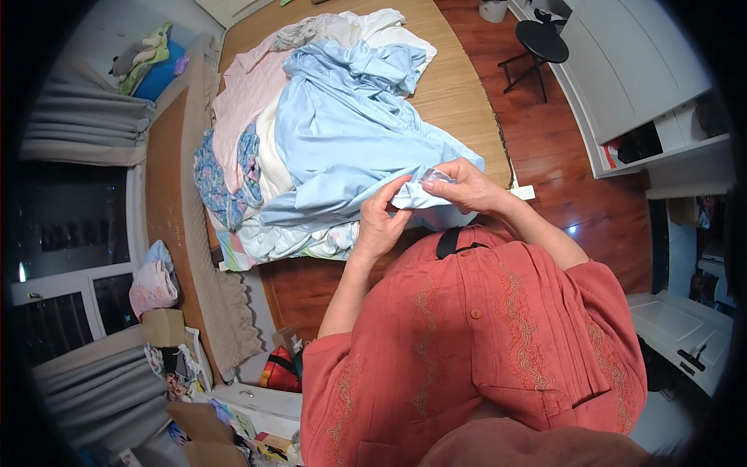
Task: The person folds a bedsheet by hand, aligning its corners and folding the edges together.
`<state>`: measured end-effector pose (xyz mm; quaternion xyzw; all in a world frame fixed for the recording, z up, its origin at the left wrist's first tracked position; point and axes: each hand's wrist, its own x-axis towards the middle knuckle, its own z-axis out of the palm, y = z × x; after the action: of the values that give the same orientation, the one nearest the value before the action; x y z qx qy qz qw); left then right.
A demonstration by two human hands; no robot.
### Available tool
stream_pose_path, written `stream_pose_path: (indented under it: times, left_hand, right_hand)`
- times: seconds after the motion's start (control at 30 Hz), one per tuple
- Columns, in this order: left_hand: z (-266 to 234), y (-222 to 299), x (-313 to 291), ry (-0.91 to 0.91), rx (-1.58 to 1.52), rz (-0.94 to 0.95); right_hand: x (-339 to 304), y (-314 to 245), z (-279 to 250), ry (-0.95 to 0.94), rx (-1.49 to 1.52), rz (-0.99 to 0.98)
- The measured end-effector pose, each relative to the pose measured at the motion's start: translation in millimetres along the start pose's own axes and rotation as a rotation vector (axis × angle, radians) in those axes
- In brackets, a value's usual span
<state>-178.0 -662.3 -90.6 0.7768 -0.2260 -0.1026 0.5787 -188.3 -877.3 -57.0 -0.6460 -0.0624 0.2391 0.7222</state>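
A large light blue cloth lies in loose folds over the near part of the bed; whether it is a garment or a cover I cannot tell. Its near right edge is lifted in front of my body. There my left hand pinches a pale, bunched bit of the edge between thumb and fingers. Close beside it, my right hand grips the same edge, thumb on top and fingers partly hidden behind the fabric. The cloth hangs from both hands toward the bed's near side.
Under and beside the cloth lie a pink garment, a blue floral cloth and white bedding. The bed has a woven mat. A windowsill ledge runs along the left. A black round stool and white cabinets stand right.
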Motion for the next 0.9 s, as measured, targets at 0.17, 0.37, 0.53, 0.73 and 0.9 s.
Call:
stream_pose_path:
  times: [0.17,0.37,0.53,0.73,0.9]
  left_hand:
    - [5.8,2.3,-0.6,0.075,-0.02,-0.009]
    - [9.4,0.9,-1.8,0.16,-0.087,0.0]
    - [8.0,7.3,-3.8,0.199,0.032,0.055]
    - [5.0,4.4,-9.0,0.235,0.081,0.078]
    - [3.5,10.9,-9.1,0.235,0.106,0.083]
  right_hand:
    - [-7.2,2.3,-6.6,0.044,-0.098,-0.04]
    - [-9.2,6.9,-10.1,0.027,-0.167,-0.168]
    - [-6.4,18.2,-7.7,0.062,-0.108,-0.148]
    - [-2.5,21.3,-1.5,0.076,-0.108,-0.187]
    - [3.1,30.5,-3.9,0.149,-0.206,-0.317]
